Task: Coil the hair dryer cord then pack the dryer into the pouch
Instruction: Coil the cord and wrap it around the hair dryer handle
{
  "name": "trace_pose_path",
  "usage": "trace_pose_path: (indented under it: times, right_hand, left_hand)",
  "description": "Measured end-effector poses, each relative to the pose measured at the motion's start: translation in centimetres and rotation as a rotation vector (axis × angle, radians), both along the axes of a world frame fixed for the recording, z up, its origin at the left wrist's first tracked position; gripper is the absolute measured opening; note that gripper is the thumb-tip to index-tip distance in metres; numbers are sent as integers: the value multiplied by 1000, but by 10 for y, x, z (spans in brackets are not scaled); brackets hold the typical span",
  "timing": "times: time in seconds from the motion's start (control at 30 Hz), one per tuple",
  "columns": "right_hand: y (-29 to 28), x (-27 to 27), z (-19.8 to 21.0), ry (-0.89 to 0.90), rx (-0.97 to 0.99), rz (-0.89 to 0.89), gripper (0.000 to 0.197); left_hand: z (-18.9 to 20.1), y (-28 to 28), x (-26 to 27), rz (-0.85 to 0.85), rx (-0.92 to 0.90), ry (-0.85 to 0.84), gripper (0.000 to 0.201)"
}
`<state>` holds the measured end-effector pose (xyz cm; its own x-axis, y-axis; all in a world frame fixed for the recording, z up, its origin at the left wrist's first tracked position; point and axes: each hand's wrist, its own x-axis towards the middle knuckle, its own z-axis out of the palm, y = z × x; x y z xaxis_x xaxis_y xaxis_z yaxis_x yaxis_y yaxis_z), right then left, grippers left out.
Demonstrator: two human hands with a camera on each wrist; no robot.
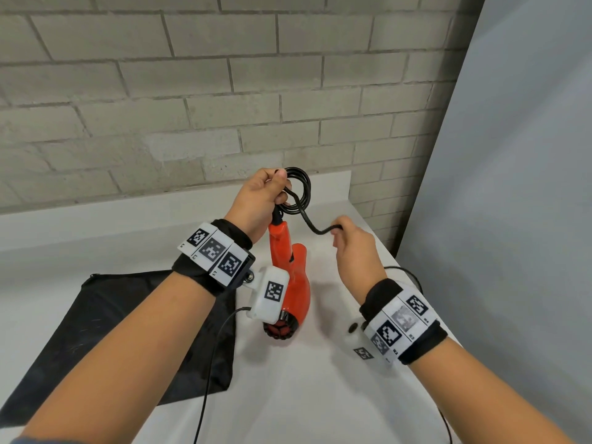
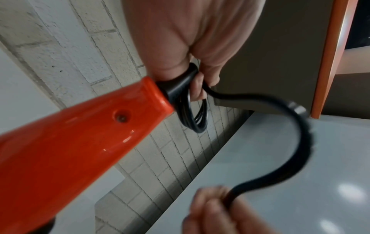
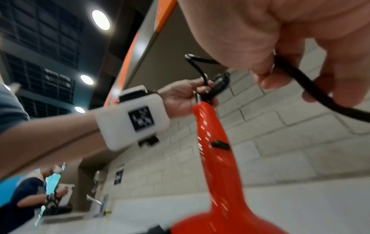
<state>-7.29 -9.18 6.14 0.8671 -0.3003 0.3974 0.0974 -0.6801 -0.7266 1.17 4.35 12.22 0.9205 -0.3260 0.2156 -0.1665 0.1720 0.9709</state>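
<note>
My left hand point(image 1: 256, 200) clamped the coiled loops of the cord point(image 1: 299, 192) at the handle end of the orange dryer point(image 1: 293, 277), which hung over the white counter point(image 1: 320, 395). My right hand point(image 1: 354, 248) pinched the free run of cord. I judged coiling was in hand; next, 1 more loop fed leftward. The black pouch point(image 1: 105, 331) lay flat, just left of the dryer.
</note>
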Motion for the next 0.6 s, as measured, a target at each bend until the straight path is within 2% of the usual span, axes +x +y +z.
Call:
trace_pose_path:
  times: [0.1,0.23,0.37,0.43,0.53,0.6]
  right_hand:
    - [19,-9,23,-197,183,104,23]
    - [41,-22,42,-312,360,272,28]
    - [44,-21,39,-263,451,376,24]
    - [40,-17,27,-197,512,498,20]
    - [22,-11,2,-109,633,674,64]
    - [6,-6,-13,-63,723,699,76]
  left_hand:
    - [0,0,0,11,-4,4,17]
    - [2,1,-1,-2,-22,13,15]
    - [1,2,0,-5,-38,26,16]
    - [1,2,1,5,-40,37,18]
    - [0,1,2,-9,-34,36,18]
    - [0,1,1,-10,-18,35,17]
